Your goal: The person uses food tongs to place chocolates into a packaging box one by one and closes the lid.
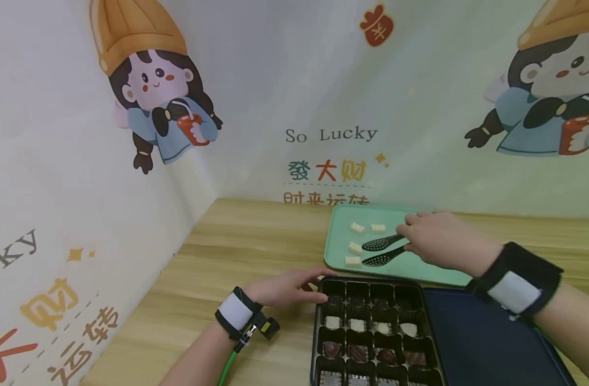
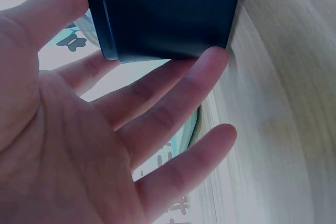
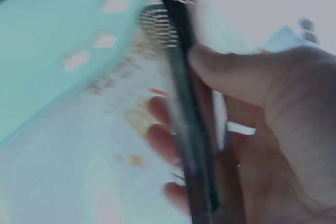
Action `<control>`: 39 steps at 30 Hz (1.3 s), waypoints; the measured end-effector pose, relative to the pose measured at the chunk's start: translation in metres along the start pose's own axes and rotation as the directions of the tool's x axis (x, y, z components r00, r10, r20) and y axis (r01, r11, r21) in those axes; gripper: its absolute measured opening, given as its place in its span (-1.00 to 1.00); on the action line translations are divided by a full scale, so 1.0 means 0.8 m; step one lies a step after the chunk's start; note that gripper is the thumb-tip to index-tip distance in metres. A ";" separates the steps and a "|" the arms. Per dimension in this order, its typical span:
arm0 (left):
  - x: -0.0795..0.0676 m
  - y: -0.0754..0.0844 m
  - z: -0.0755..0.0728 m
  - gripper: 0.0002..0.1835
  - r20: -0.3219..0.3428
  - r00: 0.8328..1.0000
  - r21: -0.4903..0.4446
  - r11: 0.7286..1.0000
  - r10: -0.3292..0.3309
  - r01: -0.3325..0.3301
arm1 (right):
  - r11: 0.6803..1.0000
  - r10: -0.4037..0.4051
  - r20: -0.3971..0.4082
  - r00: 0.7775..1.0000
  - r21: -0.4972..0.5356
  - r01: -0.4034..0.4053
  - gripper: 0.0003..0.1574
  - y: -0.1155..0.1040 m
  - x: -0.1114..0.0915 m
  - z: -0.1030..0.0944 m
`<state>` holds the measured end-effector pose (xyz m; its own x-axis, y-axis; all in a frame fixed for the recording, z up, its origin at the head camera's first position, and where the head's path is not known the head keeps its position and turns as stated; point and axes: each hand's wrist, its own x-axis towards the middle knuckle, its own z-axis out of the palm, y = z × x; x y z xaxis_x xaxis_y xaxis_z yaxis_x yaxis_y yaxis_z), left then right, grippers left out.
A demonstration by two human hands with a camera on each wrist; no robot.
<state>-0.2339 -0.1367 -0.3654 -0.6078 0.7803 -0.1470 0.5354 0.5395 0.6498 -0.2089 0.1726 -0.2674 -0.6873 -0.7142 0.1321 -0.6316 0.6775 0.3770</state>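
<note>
My right hand (image 1: 436,236) holds black tongs (image 1: 383,252) with perforated tips, thumb on one arm and fingers round the other. Their tips are spread over the green tray (image 1: 337,220), close to small white blocks (image 1: 353,260) lying at its left. In the right wrist view the tongs (image 3: 191,108) run up past my thumb. My left hand (image 1: 284,288) rests at the back left corner of a black divided box (image 1: 315,335); its fingers extend along the outer wall (image 2: 168,14) and the thumb touches the rim.
White pieces (image 1: 357,325) and brown chocolates (image 1: 358,352) sit in separate rows of the box, with dark pieces in the back row. A dark blue tray (image 1: 487,332) lies right of the box, on the wooden table (image 1: 246,241). A printed backdrop (image 1: 255,96) rises behind.
</note>
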 end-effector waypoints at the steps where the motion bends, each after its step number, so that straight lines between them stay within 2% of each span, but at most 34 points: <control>1: -0.002 -0.001 0.003 -0.40 -0.001 1.000 -0.001 1.000 -0.001 0.001 | 0.999 -0.022 -0.020 1.000 -0.032 0.021 -0.72 -0.001 0.007 0.009; 5: -0.006 -0.002 0.009 -0.40 -0.004 1.000 -0.028 1.000 -0.009 0.008 | 0.993 -0.063 -0.026 0.998 -0.104 0.060 -0.72 -0.008 0.030 0.032; 11: -0.004 -0.002 0.007 -0.42 -0.004 1.000 -0.067 0.998 0.009 -0.009 | 0.988 -0.050 0.012 0.999 -0.146 0.051 -0.81 -0.019 0.053 0.040; 14: -0.003 -0.002 0.005 -0.41 0.002 1.000 -0.064 0.998 0.021 -0.021 | 0.988 -0.046 0.017 0.999 -0.148 0.048 -0.91 -0.025 0.058 0.044; 18: -0.002 -0.002 0.003 -0.41 0.013 1.000 -0.064 0.998 0.020 -0.019 | 0.989 -0.045 0.011 0.999 -0.139 0.046 -0.81 -0.029 0.059 0.047; 21: -0.002 -0.001 0.002 -0.41 0.016 1.000 -0.060 0.998 0.010 -0.009 | 0.991 -0.044 0.011 0.999 -0.126 0.045 -0.87 -0.028 0.056 0.045; 24: -0.001 -0.002 0.001 -0.40 0.016 1.000 -0.043 0.999 0.004 -0.003 | 0.994 -0.035 -0.006 0.999 -0.100 0.034 -0.94 -0.026 0.048 0.034; 27: -0.002 -0.004 0.005 -0.41 0.019 1.000 -0.045 0.999 0.006 -0.005 | 0.999 -0.023 -0.032 0.999 -0.046 0.022 -0.81 -0.030 0.033 0.018; 30: -0.002 -0.003 0.006 -0.41 0.025 1.000 -0.059 0.998 0.003 -0.002 | 0.999 -0.019 -0.073 0.997 0.030 0.021 -0.78 -0.038 0.015 -0.005; 34: 0.000 -0.001 0.002 -0.41 0.027 1.000 -0.078 0.997 0.002 0.000 | 0.992 -0.055 -0.148 0.987 0.108 0.072 -0.77 -0.055 -0.012 -0.037; 36: 0.001 0.000 0.001 -0.41 0.024 1.000 -0.075 0.997 0.009 -0.007 | 0.984 -0.100 -0.167 0.981 0.127 0.122 -0.78 -0.066 -0.023 -0.050; 39: 0.000 -0.001 0.001 -0.41 0.028 1.000 -0.063 0.998 0.012 -0.011 | 0.968 -0.178 -0.133 0.975 0.154 0.198 -0.81 -0.089 -0.037 -0.059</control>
<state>-0.2341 -0.1367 -0.3666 -0.5848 0.7953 -0.1594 0.5038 0.5102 0.6970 -0.1270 0.1372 -0.2545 -0.5095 -0.8406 0.1838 -0.8029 0.5413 0.2499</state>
